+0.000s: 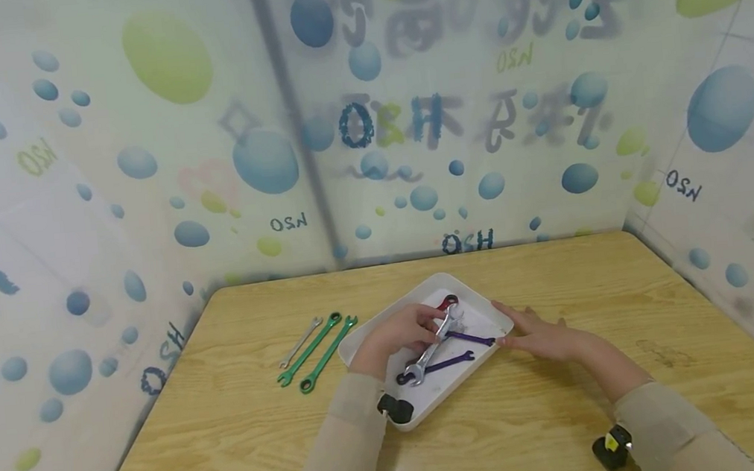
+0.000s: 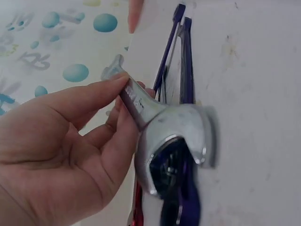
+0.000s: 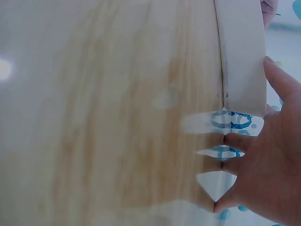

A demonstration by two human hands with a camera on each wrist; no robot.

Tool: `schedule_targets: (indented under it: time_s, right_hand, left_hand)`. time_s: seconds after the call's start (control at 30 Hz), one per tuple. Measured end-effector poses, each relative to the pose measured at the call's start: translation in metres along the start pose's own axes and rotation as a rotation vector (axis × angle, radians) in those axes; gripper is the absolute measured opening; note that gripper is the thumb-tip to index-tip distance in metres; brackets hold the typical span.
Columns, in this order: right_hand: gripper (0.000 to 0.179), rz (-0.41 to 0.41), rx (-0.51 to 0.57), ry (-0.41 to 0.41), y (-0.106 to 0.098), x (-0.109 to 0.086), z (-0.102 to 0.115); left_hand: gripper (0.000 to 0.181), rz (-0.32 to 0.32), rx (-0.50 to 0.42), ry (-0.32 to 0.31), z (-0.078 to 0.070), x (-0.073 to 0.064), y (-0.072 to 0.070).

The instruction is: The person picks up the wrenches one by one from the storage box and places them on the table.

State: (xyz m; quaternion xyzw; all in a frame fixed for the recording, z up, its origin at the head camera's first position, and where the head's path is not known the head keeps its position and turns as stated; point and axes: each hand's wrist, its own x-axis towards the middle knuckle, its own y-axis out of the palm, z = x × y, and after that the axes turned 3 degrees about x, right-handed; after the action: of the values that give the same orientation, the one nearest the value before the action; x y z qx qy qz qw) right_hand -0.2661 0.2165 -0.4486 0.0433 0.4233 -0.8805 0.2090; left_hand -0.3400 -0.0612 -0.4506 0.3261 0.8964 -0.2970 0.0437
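Note:
Over the white tray (image 1: 426, 411) my left hand (image 1: 399, 331) pinches a large silver wrench (image 1: 435, 346) between thumb and fingers. In the left wrist view, that wrench (image 2: 178, 123) is held at a slant with its open end toward the camera. Beneath and beside it lie two purple wrenches (image 1: 452, 363) and a red wrench (image 1: 448, 301), partly hidden. At the tray's right corner, my right hand (image 1: 537, 335) touches the wall with its thumb. Its fingers (image 3: 239, 141) are spread, their tips at the tabletop in the right wrist view.
Left of the tray, two green wrenches (image 1: 309, 352) and a small silver wrench (image 1: 299, 345) lie side by side on the wooden table (image 1: 232, 428). A patterned curtain (image 1: 410, 150) stands along the table's back edge, with more of it at both sides.

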Motion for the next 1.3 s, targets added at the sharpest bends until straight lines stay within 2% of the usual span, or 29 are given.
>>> schedule_targets:
  time_s: [0.23, 0.4, 0.63, 0.8, 1.03, 1.3]
  right_hand:
    - [0.080, -0.002, -0.006, -0.011, -0.001, 0.004, -0.001]
    - [0.079, 0.000, -0.005, -0.012, -0.002, 0.004, -0.001]
    - [0.081, -0.001, -0.007, -0.010, -0.002, 0.004, -0.001]
    - [0.081, 0.001, 0.004, -0.011, -0.002, 0.003, -0.002]
    - [0.082, -0.001, 0.005, -0.007, 0.000, 0.002, -0.004]
    - [0.081, -0.001, 0.017, -0.020, 0.001, 0.000, -0.004]
  left_hand:
    - [0.045, 0.019, -0.125, 0.025, -0.007, -0.004, -0.010]
    - [0.048, -0.016, -0.185, 0.032, -0.015, -0.009, -0.020]
    - [0.049, -0.054, -0.174, 0.042, -0.029, -0.021, -0.041]
    - [0.049, -0.068, -0.147, 0.030, -0.035, -0.032, -0.050]
    - [0.053, -0.104, -0.174, 0.022, -0.035, -0.044, -0.058]
    - [0.050, -0.156, -0.128, 0.015, -0.034, -0.069, -0.070]
